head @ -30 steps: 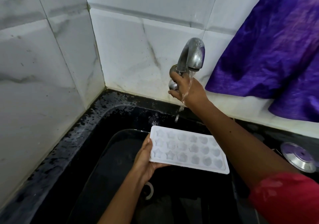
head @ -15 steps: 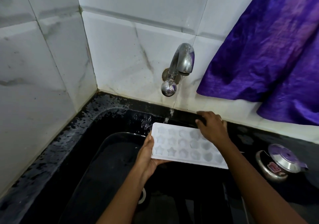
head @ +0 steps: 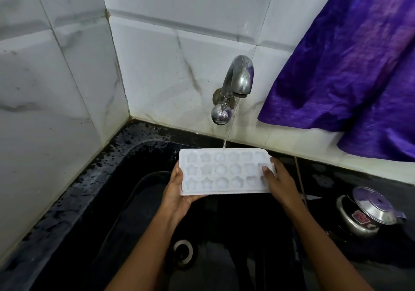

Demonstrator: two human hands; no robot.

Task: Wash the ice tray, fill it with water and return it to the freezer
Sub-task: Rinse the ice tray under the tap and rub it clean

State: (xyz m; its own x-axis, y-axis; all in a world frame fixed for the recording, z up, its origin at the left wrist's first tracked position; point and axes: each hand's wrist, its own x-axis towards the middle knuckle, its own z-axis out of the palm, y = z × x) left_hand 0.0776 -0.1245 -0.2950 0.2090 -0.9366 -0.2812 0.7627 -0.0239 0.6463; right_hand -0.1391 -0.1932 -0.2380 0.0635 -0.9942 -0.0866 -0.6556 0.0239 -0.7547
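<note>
A white ice tray [head: 224,171] with star and round moulds is held level over the black sink [head: 134,201]. My left hand [head: 177,192] grips its left end from below, thumb on the rim. At the right end my right hand [head: 277,180] holds the tray, thumb lying over the moulds. The steel tap [head: 238,82] juts from the wall above. A thin stream of water [head: 226,138] falls from it onto the tray's far edge.
White marble tiles form the corner wall behind and to the left. A purple cloth [head: 350,66] hangs at the upper right. A steel pressure cooker with its lid [head: 368,212] sits on the black counter to the right. The sink drain [head: 183,251] lies below the tray.
My right hand left the tap knob, came down and took the tray's right end. The tray now sits level under the running stream, held by both hands.
</note>
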